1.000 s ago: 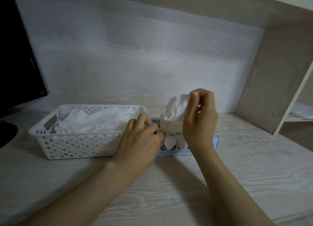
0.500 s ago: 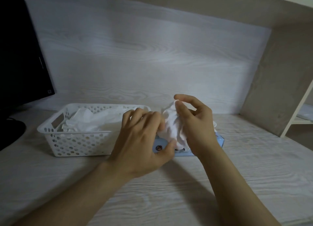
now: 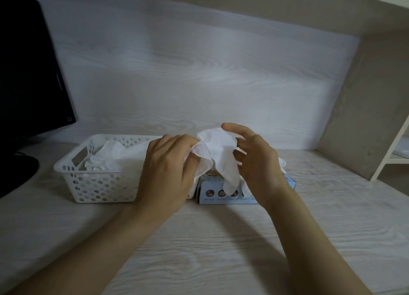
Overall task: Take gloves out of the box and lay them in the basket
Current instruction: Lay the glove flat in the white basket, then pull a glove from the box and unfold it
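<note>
The glove (image 3: 219,155) is held above the box (image 3: 221,198), pinched by the left hand (image 3: 168,170); the right hand (image 3: 256,164) is spread loosely against it. It should be opened flat, then laid in the basket (image 3: 95,184) just beside.

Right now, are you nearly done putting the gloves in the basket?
Partly. Several white gloves already lie in the white basket. The left hand grips one more glove above the blue glove box, the right hand open beside it. That glove has yet to go into the basket, and more white shows at the box's top.
</note>
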Available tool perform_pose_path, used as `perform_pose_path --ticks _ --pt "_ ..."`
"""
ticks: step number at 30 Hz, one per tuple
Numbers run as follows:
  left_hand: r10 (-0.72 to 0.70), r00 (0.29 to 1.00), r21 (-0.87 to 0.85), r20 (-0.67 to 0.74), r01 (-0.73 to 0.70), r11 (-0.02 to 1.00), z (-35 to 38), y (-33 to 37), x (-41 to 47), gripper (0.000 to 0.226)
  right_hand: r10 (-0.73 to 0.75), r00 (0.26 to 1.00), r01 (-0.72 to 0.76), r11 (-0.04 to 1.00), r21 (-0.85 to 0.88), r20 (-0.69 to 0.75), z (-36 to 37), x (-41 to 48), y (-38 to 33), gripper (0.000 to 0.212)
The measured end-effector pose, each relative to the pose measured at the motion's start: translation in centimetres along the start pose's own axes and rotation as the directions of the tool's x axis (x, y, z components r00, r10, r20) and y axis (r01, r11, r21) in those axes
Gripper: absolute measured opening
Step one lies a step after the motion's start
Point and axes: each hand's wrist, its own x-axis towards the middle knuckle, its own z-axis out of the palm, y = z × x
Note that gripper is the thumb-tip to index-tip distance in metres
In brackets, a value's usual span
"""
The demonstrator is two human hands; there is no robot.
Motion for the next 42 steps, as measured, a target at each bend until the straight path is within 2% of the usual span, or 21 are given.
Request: perform_pose_path --ticks 3,7,10,12,16,19,24,30,33,38,42 --pt "-0.083 0.996 -0.039 0.027 0.084 0.996 -0.2 -0.1 0.1 0.015 -0.114 0.993 0.118 0.941 -0.317 0.029 0.4 -0.6 0.0 0.040" --pt "-0.106 0.994 -0.127 0.039 0.110 0.986 -0.7 0.5 0.4 0.019 -0.288 0.948 0.314 0.786 -0.533 0.135 0.6 -0.7 0.7 0.061" --pt "-0.157 0.987 -0.188 0.043 0.162 0.969 -0.9 0.7 0.6 0.028 -0.369 0.919 0.386 0.766 -0.515 0.140 0.6 -0.2 0.8 0.048" --pt "-0.195 0.980 -0.257 0.039 0.199 0.946 -1.0 0.8 0.8 0.031 -0.364 0.921 0.387 0.795 -0.467 0.143 0.6 -0.1 0.8 0.039" --pt "-0.209 0.975 -0.384 0.078 0.223 0.896 -1.2 0.8 0.9 0.029 -0.344 0.929 0.369 0.819 -0.438 0.138 1.0 -0.2 1.1 0.034" --pt "-0.235 0.969 -0.447 0.079 0.245 0.860 -1.2 0.6 1.1 0.034 -0.286 0.955 0.294 0.884 -0.364 0.077 0.9 -0.2 1.0 0.017" --pt "-0.315 0.945 -0.523 0.089 0.313 0.792 -1.4 0.0 1.3 0.039 -0.143 0.988 0.154 0.957 -0.245 0.061 0.9 -0.2 0.5 0.025" --pt "-0.303 0.952 -0.427 0.041 0.291 0.857 -1.5 0.5 1.4 0.011 0.004 0.994 0.015 0.986 -0.167 0.111 0.5 0.1 0.7 0.036" --pt "-0.293 0.956 -0.383 0.030 0.282 0.880 -1.4 0.3 1.5 0.022 -0.013 0.990 0.047 0.969 -0.242 0.139 0.9 -0.1 0.5 0.022" --pt "-0.215 0.976 -0.338 0.030 0.213 0.917 -1.6 0.0 1.7 0.023 -0.016 0.978 0.092 0.928 -0.360 0.209 0.8 -0.4 0.7 0.023" --pt "-0.188 0.982 -0.301 -0.003 0.179 0.937 -1.8 -0.6 1.9 0.023 -0.105 0.991 0.128 0.933 -0.337 0.086 0.6 0.0 0.8 0.025"
